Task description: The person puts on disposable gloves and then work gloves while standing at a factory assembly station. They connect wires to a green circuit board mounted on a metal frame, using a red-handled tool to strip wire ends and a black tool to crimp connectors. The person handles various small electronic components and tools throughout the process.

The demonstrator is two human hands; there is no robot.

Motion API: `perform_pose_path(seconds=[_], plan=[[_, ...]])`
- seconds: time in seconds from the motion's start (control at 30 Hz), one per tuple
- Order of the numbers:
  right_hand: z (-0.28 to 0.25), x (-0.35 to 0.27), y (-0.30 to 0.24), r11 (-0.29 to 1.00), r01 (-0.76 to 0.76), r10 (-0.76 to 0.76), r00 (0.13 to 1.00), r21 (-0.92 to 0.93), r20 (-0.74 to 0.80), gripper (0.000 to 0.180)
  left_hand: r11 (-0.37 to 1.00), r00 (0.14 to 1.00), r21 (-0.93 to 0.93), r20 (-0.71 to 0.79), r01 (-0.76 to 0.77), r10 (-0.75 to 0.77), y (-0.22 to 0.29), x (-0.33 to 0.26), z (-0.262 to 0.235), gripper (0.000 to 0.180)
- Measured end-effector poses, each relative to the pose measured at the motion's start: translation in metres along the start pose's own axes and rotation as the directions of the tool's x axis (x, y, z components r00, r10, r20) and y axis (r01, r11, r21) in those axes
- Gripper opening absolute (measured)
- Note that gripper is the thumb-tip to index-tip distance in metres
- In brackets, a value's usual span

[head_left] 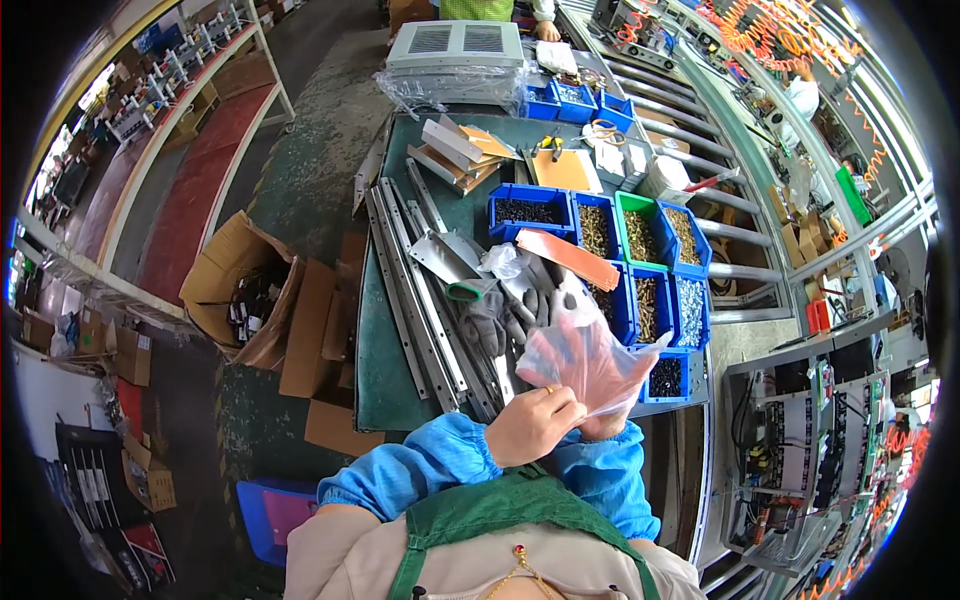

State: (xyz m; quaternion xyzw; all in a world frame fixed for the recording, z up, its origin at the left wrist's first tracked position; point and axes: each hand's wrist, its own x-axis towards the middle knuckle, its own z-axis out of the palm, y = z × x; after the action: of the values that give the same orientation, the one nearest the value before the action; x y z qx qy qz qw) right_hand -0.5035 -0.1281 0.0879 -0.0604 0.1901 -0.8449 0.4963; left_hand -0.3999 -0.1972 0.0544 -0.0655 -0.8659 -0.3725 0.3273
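My right hand (585, 352) is inside a clear plastic glove (642, 362), its fingers stretched out under the thin film. At its wrist my left hand (537, 425) is closed, pinching the cuff of that glove. Just beyond my hands lie dark grey work gloves (485, 325), one with a green-edged cuff. A crumpled bit of clear plastic (503, 262) rests above them. An orange-red flat strip (568, 258) lies slanting across the edge of the parts bins. To the left are long perforated metal rails (408, 290) and a bent metal plate (440, 256).
Blue bins (527, 192) and a green bin (634, 200) hold screws and small fittings at right. Farther back are metal brackets (455, 155), scissors (603, 131) and a grey vented unit (455, 47). Another person's hand (547, 31) shows beyond. A cardboard box (240, 290) stands left; a roller conveyor (725, 200) runs right.
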Motion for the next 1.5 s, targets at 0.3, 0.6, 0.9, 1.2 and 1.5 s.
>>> perform_pose_path(seconds=[0.3,0.6,0.9,1.2,1.5], plan=[[-0.007,-0.002,0.003,0.964,-0.105,0.129,0.988,-0.246,0.084,0.103,0.992,0.998,-0.119,0.042,-0.039,0.044,0.001,0.003,-0.004,0.016],[-0.007,0.003,-0.001,0.986,-0.140,0.142,0.990,-0.090,0.020,0.084,0.962,0.993,-0.272,0.118,0.016,0.017,0.006,0.003,-0.005,0.015],[0.003,-0.008,-0.008,0.999,-0.012,0.015,0.994,0.032,-0.104,0.089,0.806,0.820,-0.373,-0.170,0.461,-0.547,-0.023,0.012,-0.039,0.024],[-0.018,-0.019,-0.013,0.990,-0.128,0.118,0.983,-0.060,-0.138,0.079,0.628,0.772,-0.540,0.064,0.560,-0.633,-0.044,-0.004,-0.035,0.014],[-0.008,-0.022,-0.014,0.999,-0.021,0.018,0.996,0.034,0.087,0.083,0.789,0.793,-0.401,-0.205,0.466,-0.573,-0.021,0.001,-0.038,0.012]])
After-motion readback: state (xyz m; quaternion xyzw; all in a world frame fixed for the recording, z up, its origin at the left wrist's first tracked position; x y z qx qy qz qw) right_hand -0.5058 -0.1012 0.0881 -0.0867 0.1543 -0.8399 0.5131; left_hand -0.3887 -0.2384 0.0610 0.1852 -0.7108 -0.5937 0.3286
